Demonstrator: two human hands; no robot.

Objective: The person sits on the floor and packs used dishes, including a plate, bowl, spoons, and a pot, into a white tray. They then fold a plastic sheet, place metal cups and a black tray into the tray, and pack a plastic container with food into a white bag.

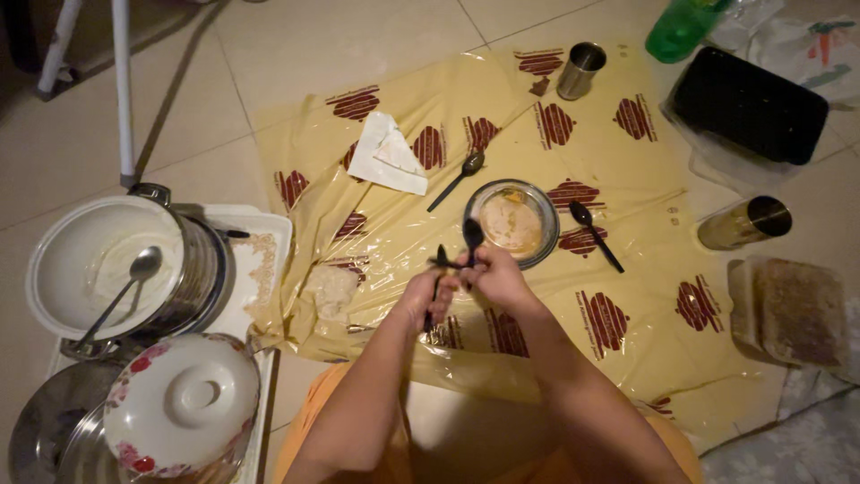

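Both of my hands meet over a yellow plastic sheet [627, 296] spread on the tiled floor. My right hand [498, 276] grips a black plastic spoon [472, 235], bowl end up. My left hand [419, 298] holds another black utensil [438, 265] crossed against it. Just beyond the hands sits a small glass bowl [512, 220] with pale food in it. Two more black spoons lie on the sheet, one [459, 177] left of the bowl and one [595, 233] to its right.
A crumpled white paper [387, 154], a steel cup [580, 70], a green bottle [679, 29] and a black container [749, 104] lie farther off. A tumbler [745, 222] lies on its side at right beside a brown slab [788, 309]. At left stand a pot with a spoon [116, 269] and a floral lidded dish [184, 403].
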